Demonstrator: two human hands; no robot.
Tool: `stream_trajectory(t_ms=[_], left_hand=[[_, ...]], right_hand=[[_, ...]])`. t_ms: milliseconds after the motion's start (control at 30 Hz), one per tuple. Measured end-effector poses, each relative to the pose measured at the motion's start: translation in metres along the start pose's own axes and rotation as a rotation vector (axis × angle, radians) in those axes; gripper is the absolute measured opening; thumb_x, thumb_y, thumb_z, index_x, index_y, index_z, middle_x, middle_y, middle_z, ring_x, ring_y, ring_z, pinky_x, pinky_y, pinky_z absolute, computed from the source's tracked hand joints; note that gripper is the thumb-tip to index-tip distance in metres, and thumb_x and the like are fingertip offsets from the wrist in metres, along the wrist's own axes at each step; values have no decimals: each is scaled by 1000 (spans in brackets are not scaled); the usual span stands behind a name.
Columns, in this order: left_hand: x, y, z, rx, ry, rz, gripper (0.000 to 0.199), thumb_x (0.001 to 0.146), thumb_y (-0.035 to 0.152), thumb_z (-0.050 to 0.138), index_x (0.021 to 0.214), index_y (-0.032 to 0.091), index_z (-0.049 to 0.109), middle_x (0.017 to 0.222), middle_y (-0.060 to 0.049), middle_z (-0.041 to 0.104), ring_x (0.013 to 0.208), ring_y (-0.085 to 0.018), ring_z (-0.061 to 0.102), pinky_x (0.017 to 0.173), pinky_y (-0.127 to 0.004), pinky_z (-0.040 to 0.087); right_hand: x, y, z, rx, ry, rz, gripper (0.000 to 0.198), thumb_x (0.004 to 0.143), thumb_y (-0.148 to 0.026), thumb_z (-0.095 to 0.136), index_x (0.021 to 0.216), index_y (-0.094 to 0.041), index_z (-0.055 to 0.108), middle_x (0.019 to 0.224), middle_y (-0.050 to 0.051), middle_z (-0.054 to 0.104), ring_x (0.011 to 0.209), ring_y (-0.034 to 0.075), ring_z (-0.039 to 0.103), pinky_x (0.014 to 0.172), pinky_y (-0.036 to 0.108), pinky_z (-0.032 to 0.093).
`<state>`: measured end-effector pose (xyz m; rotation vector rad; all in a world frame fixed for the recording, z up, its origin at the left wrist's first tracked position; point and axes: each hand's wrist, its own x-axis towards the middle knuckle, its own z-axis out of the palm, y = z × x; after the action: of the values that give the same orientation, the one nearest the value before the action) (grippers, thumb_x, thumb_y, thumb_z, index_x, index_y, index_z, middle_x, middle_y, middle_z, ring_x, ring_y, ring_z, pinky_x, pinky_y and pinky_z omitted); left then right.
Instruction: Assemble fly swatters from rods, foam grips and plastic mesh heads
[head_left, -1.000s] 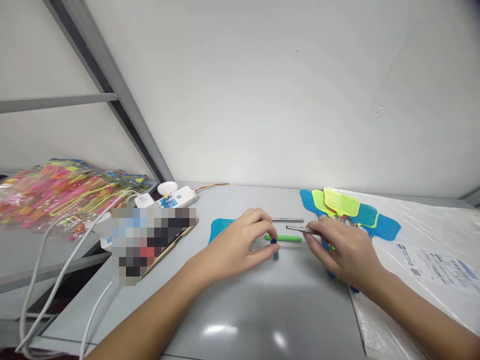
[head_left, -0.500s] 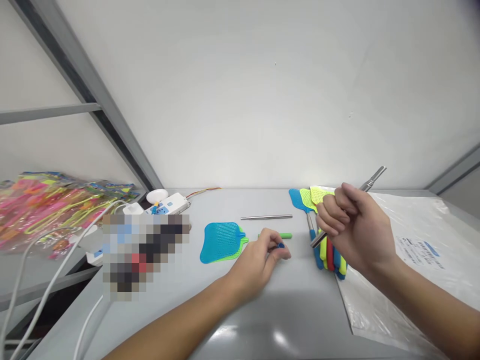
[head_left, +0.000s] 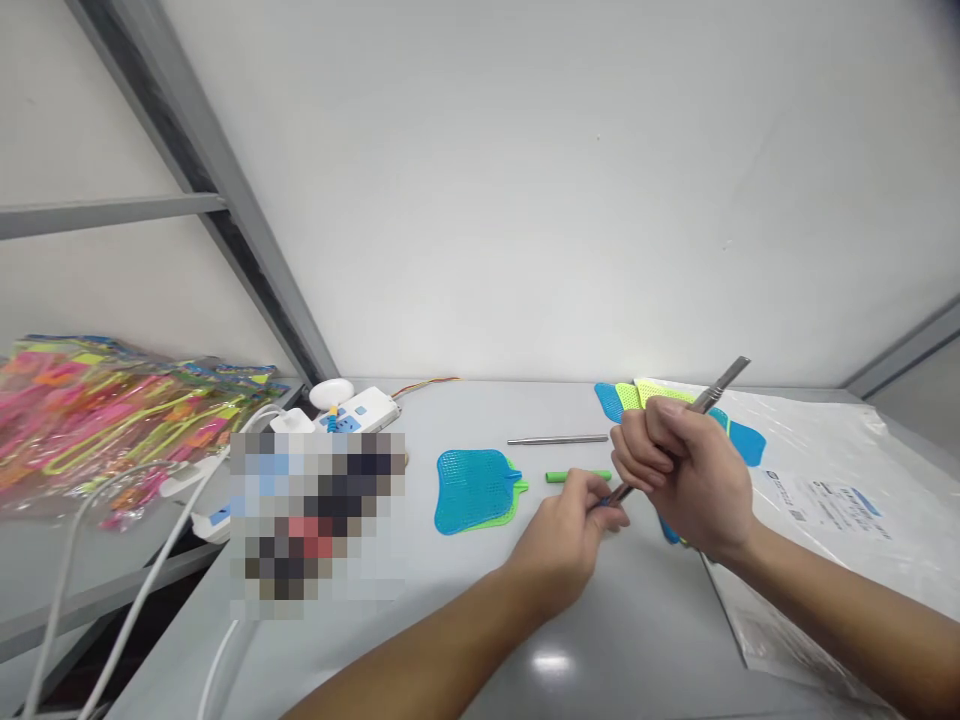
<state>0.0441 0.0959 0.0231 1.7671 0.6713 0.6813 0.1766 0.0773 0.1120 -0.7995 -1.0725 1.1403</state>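
My right hand (head_left: 679, 475) is wrapped round a metal telescopic rod (head_left: 726, 383), which slants from upper right to lower left. The rod's lower end meets the fingertips of my left hand (head_left: 566, 535). Those fingers pinch a small blue tube-like piece (head_left: 604, 503), mostly hidden by the hand. Just beyond the left hand lies a green tube-shaped handle (head_left: 566, 477), and farther back a second metal rod (head_left: 557, 440). Left of the hand, a blue fly swatter head (head_left: 472, 488) rests on a green one (head_left: 510, 507). Behind my right hand are more swatters (head_left: 628, 397), largely covered.
A white plastic bag (head_left: 840, 580) with a label covers the table's right side. To the left are a power strip (head_left: 371, 412), white cables (head_left: 142, 600), a pixelated area and bagged colourful items (head_left: 135, 420) on a shelf. A wall (head_left: 540, 220) stands behind.
My hands have come together: the lower end of the metal rod now meets the blue piece in my left fingers. The camera view has shifted slightly to the left.
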Motion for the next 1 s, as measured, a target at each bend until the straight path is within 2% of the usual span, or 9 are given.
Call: stream_trajectory(t_ms=[200, 300, 400, 500, 567, 633, 733, 833, 1000], left_hand=[[1, 1, 0, -45, 1, -25, 7, 94, 24, 45, 100, 22, 40, 95, -5, 71, 86, -18, 66, 78, -34, 50], [0, 2, -1, -43, 2, -24, 10, 94, 23, 44, 103, 21, 40, 97, -6, 69, 86, -17, 66, 78, -33, 50], [0, 5, -1, 23, -45, 2, 7, 96, 25, 39, 98, 20, 44, 90, -5, 68, 83, -17, 64, 78, -32, 48], [-1, 7, -1, 112, -82, 13, 23, 99, 29, 32, 85, 19, 48, 80, -2, 65, 75, -15, 59, 72, -29, 45], [-1, 8, 0, 142, -82, -7, 27, 99, 31, 31, 81, 20, 47, 73, 1, 60, 67, -13, 54, 65, -26, 41], [-1, 10, 0, 166, -78, -34, 26, 99, 32, 33, 80, 20, 47, 66, 4, 53, 60, -11, 48, 57, -24, 36], [-1, 19, 1, 188, -33, -50, 24, 98, 33, 35, 83, 20, 49, 62, 6, 45, 55, -10, 40, 53, -24, 31], [-5, 36, 3, 187, 7, -17, 25, 99, 32, 34, 82, 20, 47, 63, 5, 46, 56, -10, 41, 54, -24, 31], [-24, 65, 14, 219, 23, -37, 31, 100, 38, 29, 81, 20, 45, 61, 3, 46, 53, -11, 40, 51, -25, 30]], right_hand=[[3, 6, -3, -95, -68, -1, 41, 94, -33, 42, 56, -23, 29, 51, -5, 28, 44, 12, 27, 42, 27, 26], [5, 12, -7, -131, -100, -9, 41, 94, -33, 42, 57, -23, 30, 55, -4, 32, 48, 13, 33, 47, 29, 33], [6, 13, -14, -269, -195, -8, 37, 94, -34, 44, 60, -22, 45, 68, 1, 47, 65, 17, 48, 61, 33, 43], [8, 3, -21, -381, -294, 98, 16, 90, -33, 55, 88, -22, 66, 91, 5, 58, 87, 19, 55, 76, 34, 46], [10, -7, -21, -277, -239, 147, 19, 87, -33, 61, 103, -24, 66, 85, 2, 57, 80, 16, 56, 77, 34, 47], [13, -18, -18, -106, -169, 161, 15, 88, -35, 59, 93, -23, 67, 63, -5, 43, 57, 11, 45, 65, 30, 48], [15, -28, -9, 73, -154, 200, 37, 93, -40, 49, 64, -20, 58, 49, -9, 17, 43, 8, 19, 43, 22, 33], [12, -33, -4, 178, -152, 205, 47, 96, -47, 41, 58, -21, 50, 46, -9, 15, 39, 8, 13, 36, 21, 20], [-3, -43, 1, 284, -157, 214, 47, 96, -53, 41, 60, -23, 47, 45, -9, 14, 38, 8, 8, 32, 22, 14]])
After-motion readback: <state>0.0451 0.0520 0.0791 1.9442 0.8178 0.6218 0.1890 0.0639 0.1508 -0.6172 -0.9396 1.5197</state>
